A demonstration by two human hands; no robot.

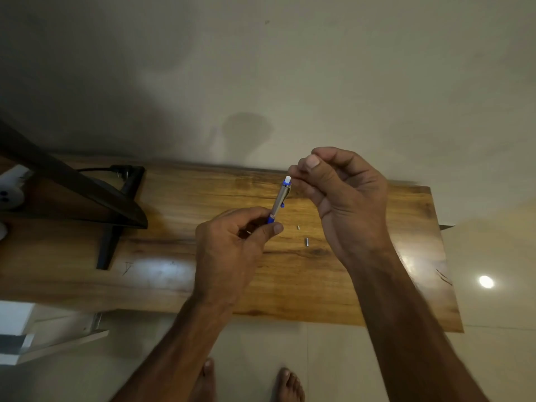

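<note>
The pen has a smooth silver barrel that looks like metal, with blue plastic parts and a white matt tip. The desk is varnished wood, glossy, with dark grain. Two small pins look metallic. The floor is shiny tile.

Open wood of the table stretches right of the hands and along the near edge toward the left, where a hand could pass; the wall closes the far side. At the far left a black stand, its foot and a cable block the way. Between the left hand and the right hand the gap is narrow, crossed by the slanting pen the left hand grips, with two small metal pieces on the wood below
</note>
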